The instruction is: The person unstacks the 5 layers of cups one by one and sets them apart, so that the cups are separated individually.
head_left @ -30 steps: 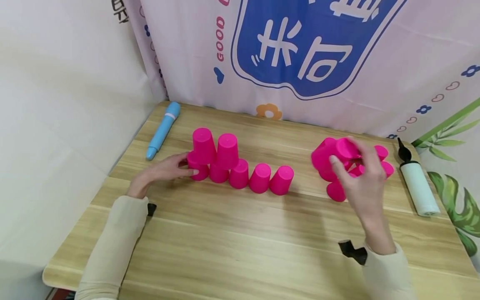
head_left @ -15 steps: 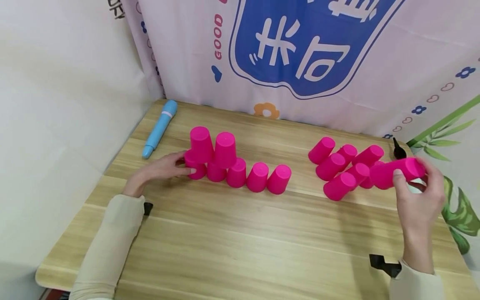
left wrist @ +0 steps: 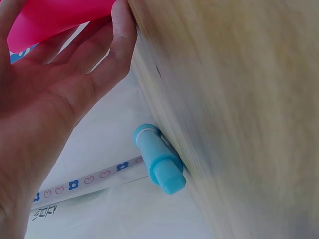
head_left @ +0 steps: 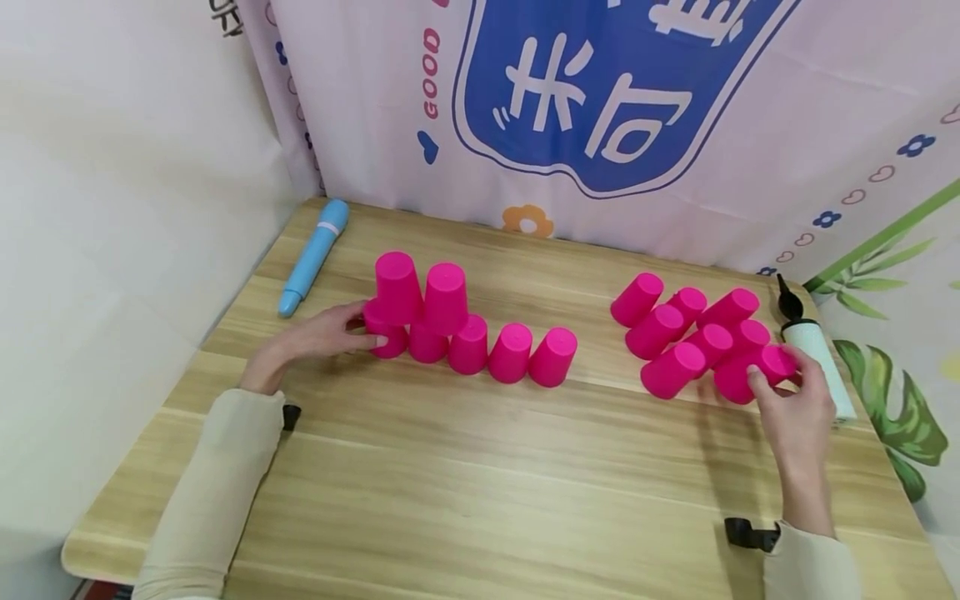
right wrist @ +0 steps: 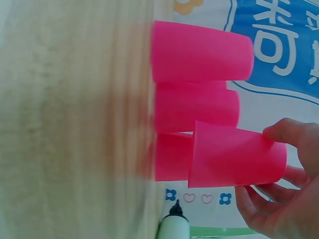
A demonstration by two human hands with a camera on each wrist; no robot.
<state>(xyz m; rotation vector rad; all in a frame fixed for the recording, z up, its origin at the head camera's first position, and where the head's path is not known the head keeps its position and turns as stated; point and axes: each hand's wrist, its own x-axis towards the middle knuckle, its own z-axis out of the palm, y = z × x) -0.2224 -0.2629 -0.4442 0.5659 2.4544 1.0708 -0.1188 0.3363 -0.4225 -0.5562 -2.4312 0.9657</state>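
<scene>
My left hand (head_left: 322, 335) grips the row's leftmost bottom cup (head_left: 391, 328) on the worktop (head_left: 480, 475); my right hand (head_left: 797, 417) pinches an upside-down pink cup (right wrist: 234, 157), raised beside the right-hand cup cluster (head_left: 709, 342).

Beyond and right of the left hand (head_left: 326, 333), we read pink "GOOD" (head_left: 430, 75) on the hanging cloth (head_left: 360, 100); between it and the right hand (head_left: 798, 408), a blue panel (head_left: 618, 50) carries white Chinese characters (head_left: 550, 79), some cropped.

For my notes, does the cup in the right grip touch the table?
No, the right grip holds the cup up, clear of the table.
</scene>
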